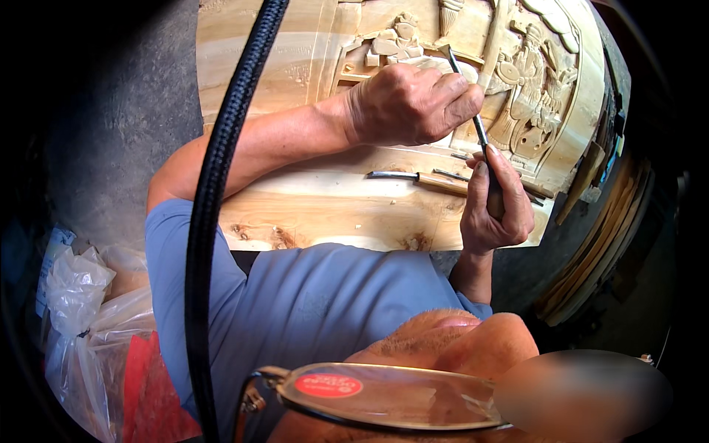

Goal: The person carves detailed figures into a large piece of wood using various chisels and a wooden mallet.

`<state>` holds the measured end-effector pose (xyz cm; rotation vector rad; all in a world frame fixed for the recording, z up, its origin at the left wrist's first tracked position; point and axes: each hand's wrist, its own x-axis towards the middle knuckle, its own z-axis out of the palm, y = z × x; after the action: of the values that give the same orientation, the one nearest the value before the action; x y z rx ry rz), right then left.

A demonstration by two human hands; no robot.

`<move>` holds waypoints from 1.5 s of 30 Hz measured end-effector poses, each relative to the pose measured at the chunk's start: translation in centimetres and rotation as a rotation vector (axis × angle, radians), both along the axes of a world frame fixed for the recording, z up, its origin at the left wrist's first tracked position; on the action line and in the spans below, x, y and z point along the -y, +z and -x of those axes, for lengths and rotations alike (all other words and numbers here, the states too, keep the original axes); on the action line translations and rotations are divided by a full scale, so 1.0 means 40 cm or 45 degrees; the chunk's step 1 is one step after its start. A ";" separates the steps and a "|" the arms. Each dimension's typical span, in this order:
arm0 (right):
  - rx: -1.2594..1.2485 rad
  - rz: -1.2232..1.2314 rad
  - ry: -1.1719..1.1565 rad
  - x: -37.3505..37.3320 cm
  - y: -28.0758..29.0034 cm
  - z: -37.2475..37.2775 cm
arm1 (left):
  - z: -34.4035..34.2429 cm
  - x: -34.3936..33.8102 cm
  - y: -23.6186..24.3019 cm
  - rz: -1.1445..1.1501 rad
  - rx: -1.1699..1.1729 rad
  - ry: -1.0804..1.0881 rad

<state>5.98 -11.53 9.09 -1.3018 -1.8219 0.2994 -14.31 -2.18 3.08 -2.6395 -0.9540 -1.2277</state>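
A long carving chisel (479,129) slants across a pale wooden panel (244,81) with carved figures in relief. My left hand (413,103) is closed around its metal shaft, close to the blade end, with the fist over the carving. The dark handle end sits in the fingers of my right hand (502,199), lower and to the right. The chisel's tip points up toward a carved seated figure (402,37), but I cannot tell whether it touches the wood. Beside my right hand, a wooden-handled gouge (395,176) lies on the plain lower part of the wood.
More slim tools (450,175) lie partly behind my right hand. A taller carved figure (528,66) stands at the panel's right. Stacked curved boards (591,251) are at the far right. Clear plastic bags (77,280) stand at lower left, and a black braided cable (214,177) crosses the view.
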 end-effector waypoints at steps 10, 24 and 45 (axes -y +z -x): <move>0.222 -0.022 0.007 -0.025 0.068 0.027 | 0.006 0.001 0.018 0.099 0.124 -0.004; 0.594 0.067 -0.026 -0.123 0.262 0.130 | -0.005 -0.017 0.040 0.241 0.311 0.039; 0.093 -0.155 0.607 -0.203 0.250 -0.119 | -0.086 0.039 0.119 0.433 0.358 -0.137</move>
<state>10.73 -3.40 19.08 -0.7922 -2.1656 0.3919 -10.87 -3.73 7.83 -2.8535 -1.1694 -1.6279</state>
